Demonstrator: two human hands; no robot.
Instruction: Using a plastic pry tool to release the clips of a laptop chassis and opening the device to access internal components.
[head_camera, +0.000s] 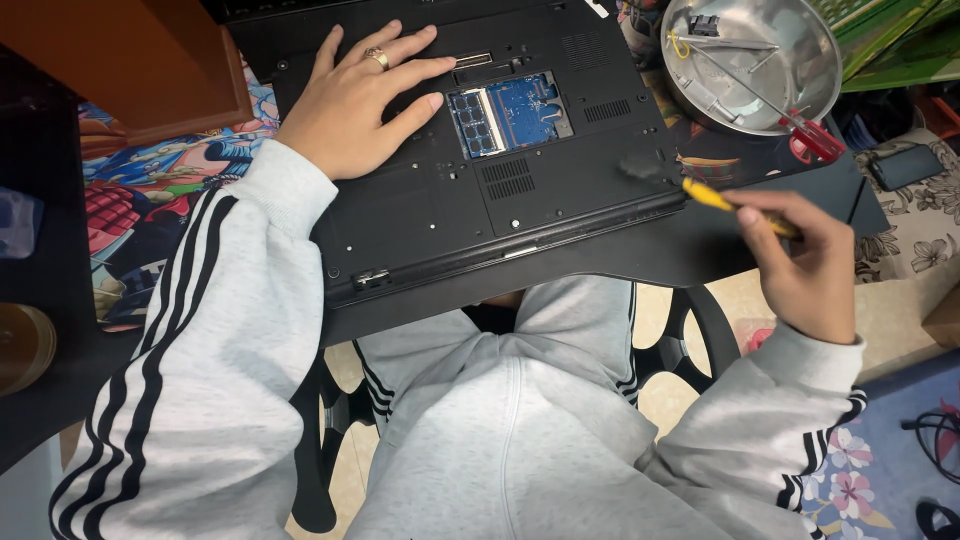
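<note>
Tiled floor and a flowered rug show beneath the black bench (620, 262), whose near edge the upturned laptop (470, 190) overhangs, so a hard push could tip it into the lap. Right hand (805, 265) has its fingers closed on a yellow-handled brush (715, 197), tip at the laptop's near right corner; careless bristles might sweep dust toward the open memory bay (510, 113). Left hand (365, 100) lies flat, fingers spread, steadying the base. Farther off, a steel bowl (800, 50) holds screws and a red-handled tool (815, 140).
</note>
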